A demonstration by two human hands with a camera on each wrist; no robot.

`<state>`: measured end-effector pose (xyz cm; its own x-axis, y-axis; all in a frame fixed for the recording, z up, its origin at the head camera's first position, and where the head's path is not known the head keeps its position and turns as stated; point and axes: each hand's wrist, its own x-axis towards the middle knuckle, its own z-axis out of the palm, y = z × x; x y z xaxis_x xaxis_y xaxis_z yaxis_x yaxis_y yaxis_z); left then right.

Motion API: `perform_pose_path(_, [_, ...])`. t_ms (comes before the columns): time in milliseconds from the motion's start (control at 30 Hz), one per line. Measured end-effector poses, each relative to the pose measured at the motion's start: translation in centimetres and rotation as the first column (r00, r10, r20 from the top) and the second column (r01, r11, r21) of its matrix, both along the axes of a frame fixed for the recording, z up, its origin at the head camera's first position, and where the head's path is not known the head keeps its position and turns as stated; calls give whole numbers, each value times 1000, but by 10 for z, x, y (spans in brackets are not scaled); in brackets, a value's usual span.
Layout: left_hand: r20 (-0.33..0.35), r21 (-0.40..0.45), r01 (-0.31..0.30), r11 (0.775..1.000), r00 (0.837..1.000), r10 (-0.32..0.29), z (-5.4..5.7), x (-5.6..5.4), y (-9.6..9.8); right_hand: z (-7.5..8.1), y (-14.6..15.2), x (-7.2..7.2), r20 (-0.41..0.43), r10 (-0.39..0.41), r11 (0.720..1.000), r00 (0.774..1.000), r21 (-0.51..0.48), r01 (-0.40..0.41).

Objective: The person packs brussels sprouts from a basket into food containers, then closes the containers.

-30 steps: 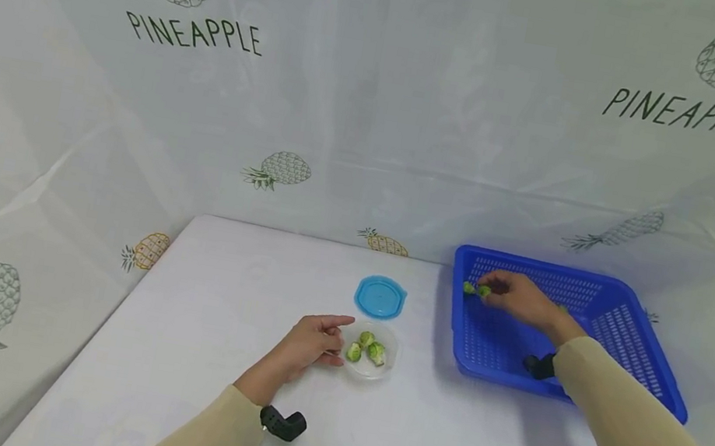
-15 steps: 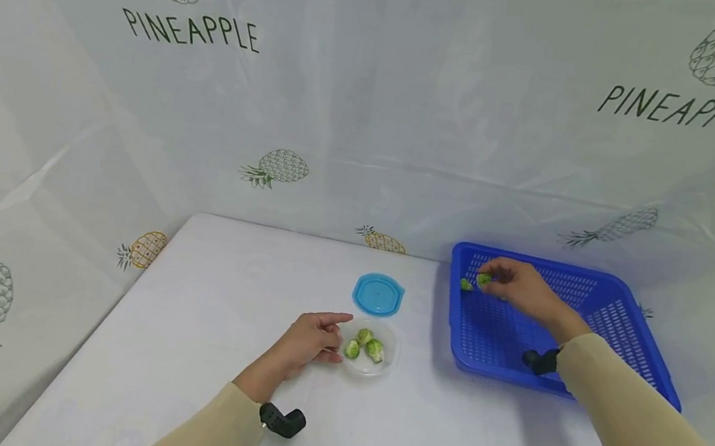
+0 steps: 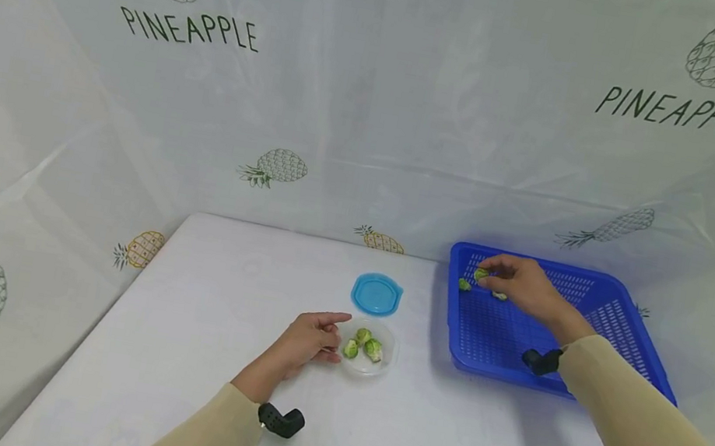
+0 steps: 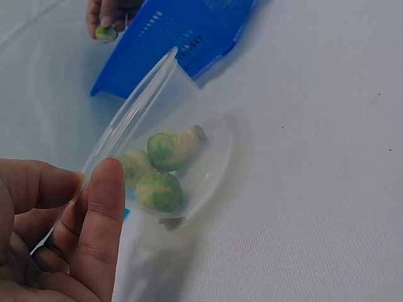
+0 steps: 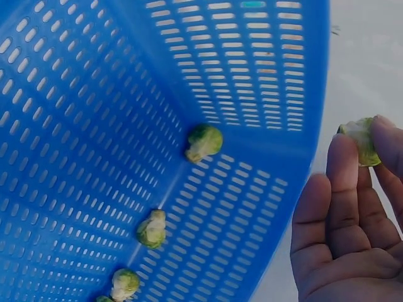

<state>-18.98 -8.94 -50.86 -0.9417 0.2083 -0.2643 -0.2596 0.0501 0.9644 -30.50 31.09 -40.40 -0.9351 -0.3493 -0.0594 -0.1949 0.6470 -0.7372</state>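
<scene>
My left hand (image 3: 311, 338) grips the rim of a round clear plastic tub (image 4: 211, 160) at the middle of the table, its thumb and fingers on either side of the wall. Inside the tub lie three Brussels sprouts (image 3: 373, 350). At the right, my right hand (image 3: 523, 285) pinches one Brussels sprout (image 5: 364, 141) between thumb and fingertips. It is raised over the far left part of a blue perforated basket (image 3: 493, 348). Several other sprouts rest in the basket along its far side, among them one sprout (image 5: 204, 142) in the corner in the right wrist view.
A light-blue lid (image 3: 377, 294) lies flat on the white table (image 3: 249, 276), just behind the tub. Behind the table hangs a pale sheet (image 3: 417, 122) printed with pineapples. The basket stands at the table's right, near the sheet.
My right hand has lifted the pinched sprout slightly up from the basket's far left corner, uncovering another sprout below it. The left hand stays at the tub.
</scene>
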Motion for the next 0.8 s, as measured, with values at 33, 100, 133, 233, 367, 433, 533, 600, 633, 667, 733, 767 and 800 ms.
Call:
perform_pose_path(33, [-2, -4, 0, 1000, 1000, 0, 0, 0, 0, 1, 0, 1, 2, 0, 1000, 1000, -2, 0])
perform_pose_path(100, [1, -7, -2, 1000, 1000, 2, -1, -1, 0, 3, -1, 3, 7, -3, 1000, 1000, -3, 3])
perform_pose_path(133, [4, -8, -3, 1000, 1000, 3, -2, -1, -1, 4, -1, 4, 8, -6, 1000, 1000, -2, 6])
perform_pose_path(233, [11, -7, -7, 1000, 1000, 7, -3, -2, -1, 6, -1, 4, 7, -5, 1000, 1000, -3, 5])
perform_pose_path(367, [9, -7, -4, 1000, 1000, 4, -2, -2, -1, 10, -2, 6, -1, 0, 1000, 1000, -7, 0])
perform_pose_path(433, [6, -8, -2, 1000, 1000, 2, -2, -1, -1, 11, -3, 7, -4, 4, 1000, 1000, -7, -4])
perform_pose_path(533, [9, -4, -2, 1000, 1000, 2, 0, 0, -1, 14, -4, 10, -3, 11, 1000, 1000, -12, -11])
perform_pose_path(600, [10, -3, -4, 1000, 1000, 4, 0, 0, -1, 16, -5, 11, -3, 16, 1000, 1000, -14, -16])
perform_pose_path(633, [7, -4, -3, 1000, 1000, 4, 0, 0, -1, 17, -6, 12, -2, 20, 1000, 1000, -16, -20])
perform_pose_path(667, [10, -4, -6, 1000, 1000, 6, 1, 0, -1, 18, -7, 13, 0, 20, 1000, 1000, -15, -20])
perform_pose_path(733, [8, -6, -6, 1000, 1000, 7, 1, 0, -1, 21, -9, 15, -3, 20, 1000, 1000, -13, -20])
perform_pose_path(767, [8, -7, -7, 1000, 1000, 7, 1, 0, -1, 22, -10, 16, -3, 18, 1000, 1000, -14, -18])
perform_pose_path(800, [7, -7, -8, 1000, 1000, 8, 1, 0, 0, 23, -12, 17, -4, 17, 1000, 1000, -16, -17])
